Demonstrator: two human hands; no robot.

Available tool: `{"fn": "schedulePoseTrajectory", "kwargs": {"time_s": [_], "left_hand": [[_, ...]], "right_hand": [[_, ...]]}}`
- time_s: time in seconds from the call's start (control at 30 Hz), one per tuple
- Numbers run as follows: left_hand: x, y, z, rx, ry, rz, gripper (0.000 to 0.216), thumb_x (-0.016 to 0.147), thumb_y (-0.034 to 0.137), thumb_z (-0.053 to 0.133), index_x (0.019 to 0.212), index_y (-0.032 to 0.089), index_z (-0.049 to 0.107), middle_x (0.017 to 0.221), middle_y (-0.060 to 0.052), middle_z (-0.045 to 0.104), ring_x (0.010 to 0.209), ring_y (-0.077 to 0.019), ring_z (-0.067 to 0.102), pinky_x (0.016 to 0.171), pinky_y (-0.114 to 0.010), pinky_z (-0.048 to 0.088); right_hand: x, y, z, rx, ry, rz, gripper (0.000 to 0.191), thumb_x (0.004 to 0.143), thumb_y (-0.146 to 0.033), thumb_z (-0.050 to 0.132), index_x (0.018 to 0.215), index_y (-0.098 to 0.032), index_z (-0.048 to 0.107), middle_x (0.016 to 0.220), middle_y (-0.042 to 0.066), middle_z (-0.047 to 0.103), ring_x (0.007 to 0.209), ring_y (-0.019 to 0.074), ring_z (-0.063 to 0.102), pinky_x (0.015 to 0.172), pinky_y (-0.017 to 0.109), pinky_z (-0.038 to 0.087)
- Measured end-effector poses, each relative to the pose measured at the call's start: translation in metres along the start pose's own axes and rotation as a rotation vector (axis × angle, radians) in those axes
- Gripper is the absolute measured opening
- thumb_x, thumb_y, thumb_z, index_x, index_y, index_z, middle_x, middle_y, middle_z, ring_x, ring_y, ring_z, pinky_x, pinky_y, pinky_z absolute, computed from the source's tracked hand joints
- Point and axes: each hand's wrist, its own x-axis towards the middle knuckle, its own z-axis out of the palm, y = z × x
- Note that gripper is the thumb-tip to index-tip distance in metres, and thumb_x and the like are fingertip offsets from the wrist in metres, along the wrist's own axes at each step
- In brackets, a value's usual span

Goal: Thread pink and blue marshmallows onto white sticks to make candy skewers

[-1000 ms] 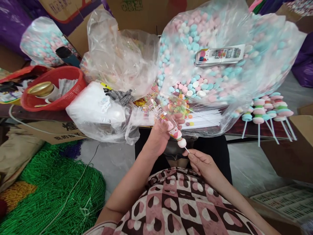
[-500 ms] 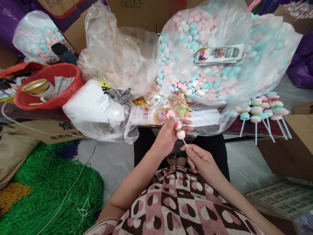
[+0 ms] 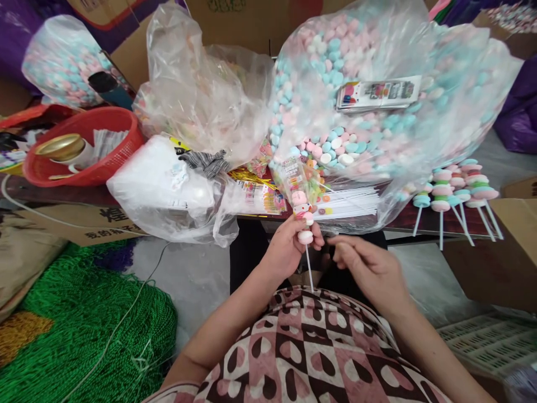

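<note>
My left hand (image 3: 289, 240) is closed around a marshmallow skewer (image 3: 305, 238) above my lap. Pink and white marshmallows show on it, and its bare white stick points down toward my shirt. Over its upper part sits a clear printed wrapper (image 3: 292, 174), which reaches up to the table edge. Just right of the skewer, apart from it, is my right hand (image 3: 371, 266), with fingers curled and nothing visible in them. Beyond the hands lie white sticks (image 3: 352, 201), ring-shaped gummies (image 3: 312, 173) and a stack of flat printed wrappers (image 3: 262, 197).
Large clear bags of pink, blue and white marshmallows (image 3: 335, 117) cover the table's back right. Several finished skewers (image 3: 442, 190) rest at the right edge, sticks overhanging. At left are a red basket (image 3: 126, 151) and a white plastic bag (image 3: 168, 190). Green cord (image 3: 104, 324) lies on the floor.
My right hand has let go of the stick and moved right and slightly up. The skewer has turned more upright in my left hand, and the wrapper on its upper end shows more clearly.
</note>
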Motion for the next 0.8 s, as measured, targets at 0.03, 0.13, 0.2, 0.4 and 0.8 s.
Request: {"fn": "schedulePoseTrajectory", "kwargs": {"time_s": [0.03, 0.13, 0.2, 0.4, 0.8], "left_hand": [[-0.001, -0.001, 0.000, 0.002, -0.026, -0.014, 0.032, 0.079, 0.028, 0.059, 0.108, 0.014, 0.059, 0.068, 0.001, 0.060, 0.057, -0.0120, 0.058, 0.056, -0.023, 0.044], [-0.006, -0.009, 0.000, 0.017, -0.081, -0.064, 0.024, 0.079, 0.027, 0.058, 0.099, 0.015, 0.059, 0.066, 0.001, 0.059, 0.052, -0.0117, 0.057, 0.052, -0.023, 0.044], [-0.008, -0.014, 0.000, 0.027, -0.102, -0.097, 0.017, 0.078, 0.029, 0.058, 0.088, 0.015, 0.058, 0.065, 0.000, 0.058, 0.049, -0.0114, 0.056, 0.049, -0.023, 0.044], [-0.010, -0.023, -0.002, 0.055, -0.113, -0.146, 0.020, 0.077, 0.034, 0.060, 0.084, 0.016, 0.055, 0.062, 0.002, 0.056, 0.043, -0.0096, 0.051, 0.041, -0.021, 0.040], [-0.013, -0.022, 0.002, 0.181, -0.047, -0.136, 0.031, 0.075, 0.045, 0.066, 0.076, 0.018, 0.051, 0.053, 0.006, 0.049, 0.038, -0.0058, 0.042, 0.040, -0.019, 0.033]], "right_hand": [[0.004, 0.000, -0.001, 0.016, 0.075, 0.014, 0.027, 0.092, -0.041, 0.054, 0.101, -0.022, 0.072, 0.075, 0.004, 0.069, 0.060, 0.0159, 0.062, 0.061, 0.029, 0.052], [0.018, 0.000, 0.000, 0.004, 0.173, -0.043, 0.021, 0.089, -0.037, 0.058, 0.098, -0.023, 0.072, 0.083, 0.005, 0.071, 0.069, 0.0169, 0.063, 0.069, 0.031, 0.053], [0.024, 0.001, 0.003, -0.037, 0.172, -0.108, 0.018, 0.089, -0.033, 0.059, 0.094, -0.023, 0.073, 0.086, 0.004, 0.072, 0.075, 0.0176, 0.064, 0.075, 0.032, 0.052], [0.025, 0.002, 0.010, -0.041, 0.145, -0.129, 0.016, 0.088, -0.029, 0.059, 0.091, -0.022, 0.073, 0.084, 0.004, 0.071, 0.075, 0.0167, 0.065, 0.074, 0.031, 0.051], [0.026, 0.003, 0.015, -0.005, 0.122, -0.041, 0.015, 0.084, -0.032, 0.058, 0.081, -0.020, 0.067, 0.076, 0.003, 0.068, 0.066, 0.0151, 0.061, 0.063, 0.027, 0.048]]}}
